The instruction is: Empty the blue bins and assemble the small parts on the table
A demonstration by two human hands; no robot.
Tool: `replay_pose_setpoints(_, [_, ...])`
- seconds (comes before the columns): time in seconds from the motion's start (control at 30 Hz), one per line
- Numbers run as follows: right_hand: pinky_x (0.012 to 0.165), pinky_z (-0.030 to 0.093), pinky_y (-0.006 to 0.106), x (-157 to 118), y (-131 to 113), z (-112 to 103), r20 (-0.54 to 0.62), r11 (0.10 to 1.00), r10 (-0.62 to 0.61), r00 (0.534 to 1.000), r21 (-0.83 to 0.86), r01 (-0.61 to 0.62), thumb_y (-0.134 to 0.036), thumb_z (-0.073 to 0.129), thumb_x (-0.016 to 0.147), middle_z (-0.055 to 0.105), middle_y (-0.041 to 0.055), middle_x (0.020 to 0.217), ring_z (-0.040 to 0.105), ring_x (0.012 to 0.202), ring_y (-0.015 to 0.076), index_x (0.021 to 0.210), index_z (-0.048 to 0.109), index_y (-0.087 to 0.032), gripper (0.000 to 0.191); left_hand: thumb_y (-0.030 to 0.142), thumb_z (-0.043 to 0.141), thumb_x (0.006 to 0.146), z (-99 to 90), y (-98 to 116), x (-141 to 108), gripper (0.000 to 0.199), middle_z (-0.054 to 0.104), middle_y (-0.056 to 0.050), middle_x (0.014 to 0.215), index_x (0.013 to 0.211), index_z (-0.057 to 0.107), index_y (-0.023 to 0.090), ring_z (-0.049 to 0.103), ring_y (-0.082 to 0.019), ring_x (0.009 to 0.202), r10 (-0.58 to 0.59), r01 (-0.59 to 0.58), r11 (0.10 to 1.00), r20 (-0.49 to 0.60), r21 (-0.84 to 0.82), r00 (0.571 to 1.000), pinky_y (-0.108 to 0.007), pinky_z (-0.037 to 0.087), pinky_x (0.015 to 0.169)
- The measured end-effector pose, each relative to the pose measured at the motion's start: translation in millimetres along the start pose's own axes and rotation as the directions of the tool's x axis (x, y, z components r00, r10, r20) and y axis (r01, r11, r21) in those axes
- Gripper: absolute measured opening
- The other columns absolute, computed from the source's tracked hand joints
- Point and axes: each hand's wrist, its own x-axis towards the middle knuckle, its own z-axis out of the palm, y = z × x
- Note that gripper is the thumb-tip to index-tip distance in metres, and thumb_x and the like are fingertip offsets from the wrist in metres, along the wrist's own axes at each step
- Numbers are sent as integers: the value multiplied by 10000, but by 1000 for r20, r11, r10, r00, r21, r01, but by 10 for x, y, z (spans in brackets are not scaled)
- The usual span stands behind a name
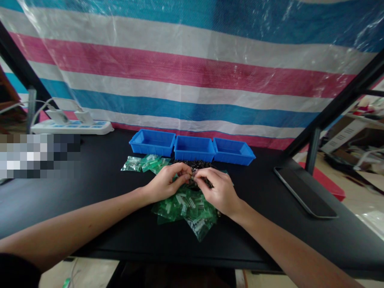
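Note:
My left hand (168,180) and my right hand (218,189) meet over the middle of the black table, thumbs and forefingers pinched together. Between the fingertips there seems to be a tiny piece, too small to name. Just behind my fingers lies a heap of small dark parts (196,164), partly hidden by the hands. Below them, nearer to me, a pile of green-tinted clear plastic bags (187,206) holds small pale pieces. More such small bags (153,163) lie to the left of the dark heap.
Three blue trays, left (153,149), middle (194,155) and right (234,157), stand in a row behind the heap. A phone (304,192) lies at the right. A white power strip (72,128) with plugs sits back left. A striped sheet (180,72) hangs behind the table.

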Motion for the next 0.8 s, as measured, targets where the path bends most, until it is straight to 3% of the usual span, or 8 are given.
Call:
replay_pose_setpoints(0.17, [711,486,269,2,7,2,54,999,41,998,23,-42,-144,486,813,609,40,831,586,769,149,942,542,-191,148,181,438,816,9,0,4,107,601,-4,725,856,533,151,566,-120,653,10,-10,1000,-10,15,1000,-209,440,611])
replay_pose_setpoints(0.4, [697,463,307,21,-24,2,65,997,60,996,-59,-57,-193,544,772,597,47,776,562,749,179,856,542,-174,86,193,466,810,21,-8,2,97,609,-8,743,832,552,153,566,-124,683,20,-17,997,-47,72,999,-208,444,626])
replay_pose_setpoints(0.6, [662,458,294,25,-10,6,52,991,102,993,-93,-97,-157,501,773,593,39,731,560,705,169,811,548,-174,63,173,398,841,6,14,0,172,623,-15,728,911,553,149,599,-127,683,-2,1,1000,11,17,1000,-220,462,650])
replay_pose_setpoints(0.8, [656,454,288,12,-10,18,66,992,96,993,-86,-91,-159,518,761,592,36,715,561,695,169,809,548,-171,58,167,395,844,3,14,1,150,609,-4,715,864,542,148,592,-121,671,-16,16,1000,15,7,1000,-208,448,635])
